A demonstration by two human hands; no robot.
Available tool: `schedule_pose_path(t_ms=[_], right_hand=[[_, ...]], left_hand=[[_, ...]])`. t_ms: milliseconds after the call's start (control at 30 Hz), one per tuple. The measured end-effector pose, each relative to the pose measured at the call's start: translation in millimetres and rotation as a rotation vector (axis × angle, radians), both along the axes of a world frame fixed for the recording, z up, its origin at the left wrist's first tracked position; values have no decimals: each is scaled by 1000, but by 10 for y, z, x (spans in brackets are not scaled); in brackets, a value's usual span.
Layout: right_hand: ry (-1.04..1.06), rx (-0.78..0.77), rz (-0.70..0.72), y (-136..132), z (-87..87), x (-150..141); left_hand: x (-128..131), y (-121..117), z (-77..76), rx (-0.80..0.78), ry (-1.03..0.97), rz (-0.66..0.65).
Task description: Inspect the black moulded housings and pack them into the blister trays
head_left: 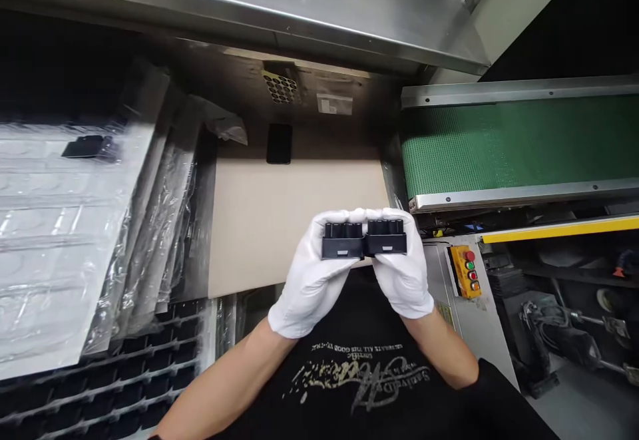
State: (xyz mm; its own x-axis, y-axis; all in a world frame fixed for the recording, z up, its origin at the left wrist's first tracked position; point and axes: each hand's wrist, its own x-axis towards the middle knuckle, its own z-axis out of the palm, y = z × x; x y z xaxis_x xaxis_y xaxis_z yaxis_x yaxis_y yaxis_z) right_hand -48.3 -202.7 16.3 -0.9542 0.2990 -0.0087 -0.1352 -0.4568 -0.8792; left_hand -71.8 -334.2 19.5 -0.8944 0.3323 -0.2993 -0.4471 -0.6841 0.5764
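White gloves cover both my hands. My left hand (312,280) is closed around a small black plastic housing (342,248) with ribbed slots along its upper side and a light rectangular mark on its face. A matching black plastic housing (386,243) is in the grip of my right hand (407,277). The two housings sit side by side at about the same height, touching or nearly so, in front of my chest. Below and behind them lies the beige board (279,227) on the work surface.
A black phone-like slab (279,144) lies at the board's far edge. Stacked clear plastic trays (60,227) rise at left, with a dark piece (84,147) on top. To the right are a green conveyor belt (519,140) and a yellow button box (465,271). A metal ledge (249,7) spans the back.
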Motion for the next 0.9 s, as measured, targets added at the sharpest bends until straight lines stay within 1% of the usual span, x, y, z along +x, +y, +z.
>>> schedule_pose_path(t_ms=[100,233,433,567,700,800,900], right_hand=[[40,-3,-19,-77,0,46],[44,50,-62,-109,14,101],[20,118,-152,-161,23,116],[-27,91,-202,-210,33,33],[-140,32,-237,-228,17,-85],[-203,-18,-225,-240,-15,-155],[-225,-44,-204,-269,-41,-206]], left_hand=[[-4,-75,-7,27,15,-53],[-42,-124,-10,71,27,-120],[-196,-150,13,122,-2,-238],[-318,-163,-18,93,-38,-282],[-396,-172,-70,76,-91,-307],[-444,-193,-92,77,-137,-295],[-496,-234,-99,76,-143,-300]])
